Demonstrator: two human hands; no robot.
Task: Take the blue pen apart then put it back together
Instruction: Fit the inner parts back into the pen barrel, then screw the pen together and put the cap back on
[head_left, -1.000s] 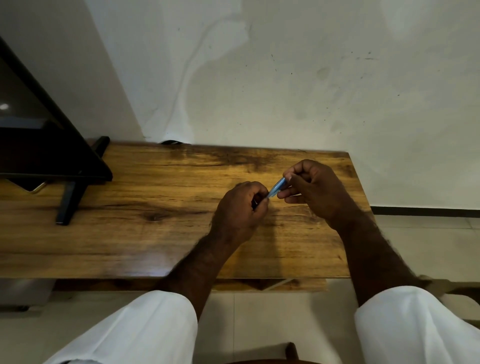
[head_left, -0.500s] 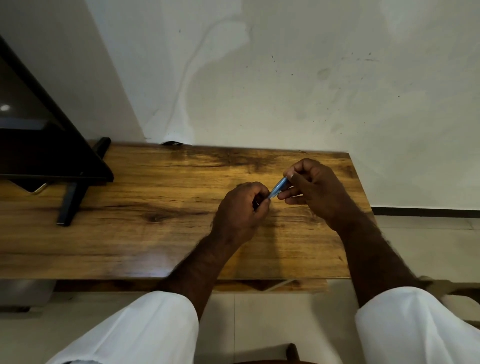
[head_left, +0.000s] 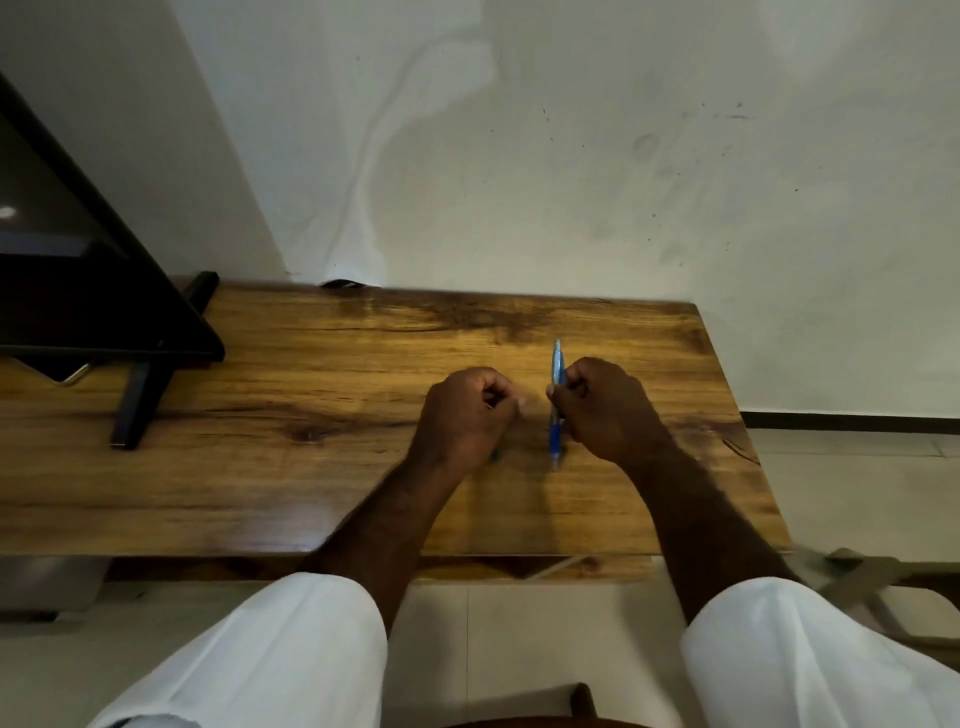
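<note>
The blue pen (head_left: 557, 374) stands nearly upright over the wooden table (head_left: 311, 467), its darker blue grip and tip pointing down toward me. My right hand (head_left: 605, 410) is shut on the pen's middle, fingers curled around the barrel. My left hand (head_left: 465, 415) sits just left of it, a small gap apart, fingers curled into a loose fist; I cannot tell whether it holds a small part. Motion blur softens the fingertips of both hands.
A black monitor (head_left: 78, 291) on a black stand (head_left: 140, 405) fills the table's left end. The wall runs along the table's far edge. The table's right edge lies just beyond my right hand, with tiled floor past it.
Both hands were joined on the pen, which lay slanted between them. Now the left hand has let go and drawn away, and the right hand has turned the pen nearly upright.
</note>
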